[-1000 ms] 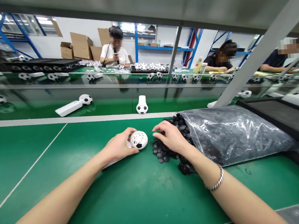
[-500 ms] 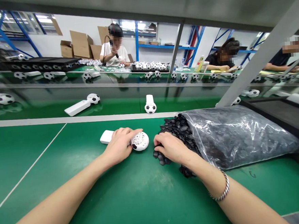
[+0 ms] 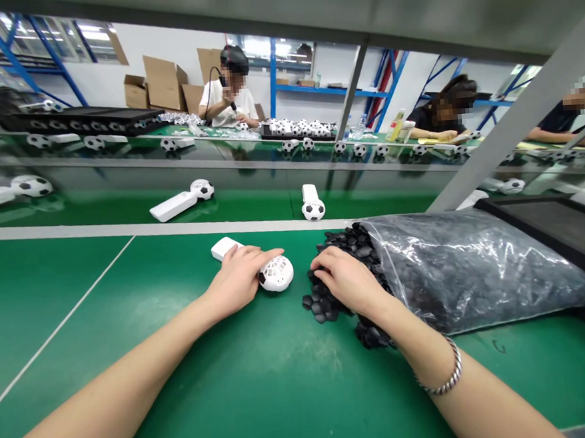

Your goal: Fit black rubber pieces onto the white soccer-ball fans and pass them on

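My left hand (image 3: 236, 276) is closed over a white handheld device, apparently a fan (image 3: 277, 275), with a football-patterned round head and an open web-like grille. The handle (image 3: 224, 248) sticks out behind my fingers, pointing to the far left, while the head faces right. Just right of it, my right hand (image 3: 349, 278) has thumb and fingers pinched together at a heap of small black pentagonal pieces (image 3: 321, 307). Whatever lies between those fingertips is hidden. The heap spills from the mouth of a clear plastic bag (image 3: 476, 266) filled with more such pieces.
Beyond the bench's pale edge strip (image 3: 253, 225), a shiny green belt carries similar football-headed devices (image 3: 313, 207). A grey slanting post (image 3: 490, 118) stands at the right, near a black tray (image 3: 543, 228). Several co-workers (image 3: 228, 96) sit across the line.
The devices on the belt have shifted right. The handle under my left hand has swung farther from me. My right hand has moved slightly right and away over the black pieces.
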Tool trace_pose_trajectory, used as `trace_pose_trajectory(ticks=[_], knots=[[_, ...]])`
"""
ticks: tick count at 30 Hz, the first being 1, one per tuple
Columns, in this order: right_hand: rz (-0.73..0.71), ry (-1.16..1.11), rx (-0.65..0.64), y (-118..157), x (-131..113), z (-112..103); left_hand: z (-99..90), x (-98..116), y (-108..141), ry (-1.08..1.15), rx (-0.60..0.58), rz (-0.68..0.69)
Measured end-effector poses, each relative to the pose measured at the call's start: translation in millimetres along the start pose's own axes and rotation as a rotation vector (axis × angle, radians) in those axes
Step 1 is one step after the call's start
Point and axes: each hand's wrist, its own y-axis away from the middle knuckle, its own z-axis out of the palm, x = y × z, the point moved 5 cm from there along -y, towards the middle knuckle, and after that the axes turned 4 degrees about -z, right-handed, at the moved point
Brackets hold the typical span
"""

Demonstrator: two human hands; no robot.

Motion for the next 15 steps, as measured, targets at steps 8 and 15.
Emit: trace_pose_trajectory(ticks=[8,15], knots=[[-0.046,-0.025,-0.185,8,-14,12,-3.5,4,3,0.102,-0.061,0.018],[-0.098,-0.222,-0.165,9,-19,15,-4.5,6,3,0.194,-0.027,-0.025]])
